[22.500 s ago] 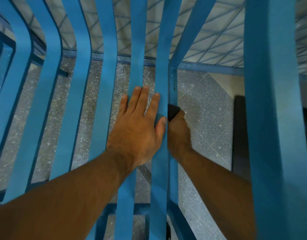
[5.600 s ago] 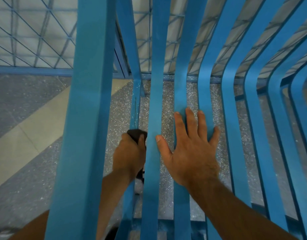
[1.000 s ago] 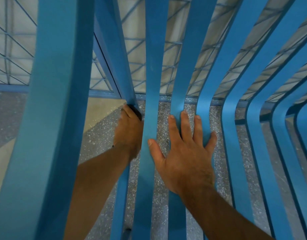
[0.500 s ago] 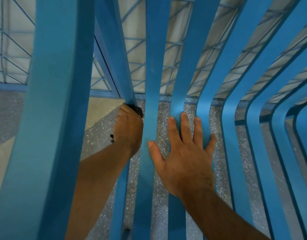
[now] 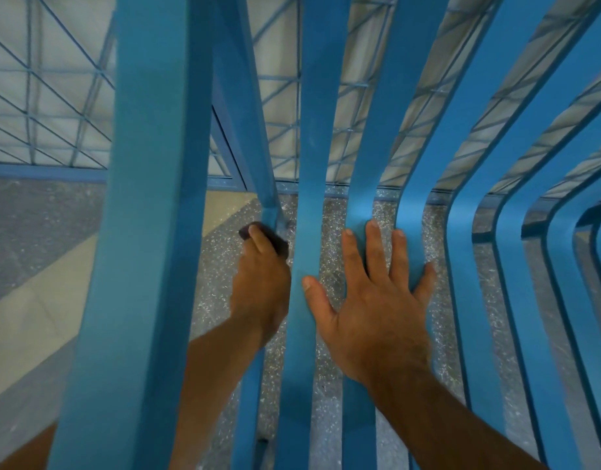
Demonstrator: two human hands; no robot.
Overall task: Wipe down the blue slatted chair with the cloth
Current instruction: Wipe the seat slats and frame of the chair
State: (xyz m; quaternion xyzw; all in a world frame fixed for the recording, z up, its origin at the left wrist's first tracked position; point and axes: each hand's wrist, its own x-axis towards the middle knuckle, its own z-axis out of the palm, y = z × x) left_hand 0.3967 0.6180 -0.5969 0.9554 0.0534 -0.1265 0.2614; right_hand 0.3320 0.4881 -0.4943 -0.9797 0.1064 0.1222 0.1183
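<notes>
Two hands | left hand grips cloth against chair frame | right hand flat, spread, on slats

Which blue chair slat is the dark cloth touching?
The narrow blue slat beside the wide blue bar: the left hand presses the dark cloth to it, while the right hand lies flat on other slats.

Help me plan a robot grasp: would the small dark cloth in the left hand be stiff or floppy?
Probably floppy: the small dark cloth bunches under the left hand's curled fingers against the blue slatted chair's bar. Likely light, as a few fingers pin it. Its texture is too small to judge slipperiness.
</notes>
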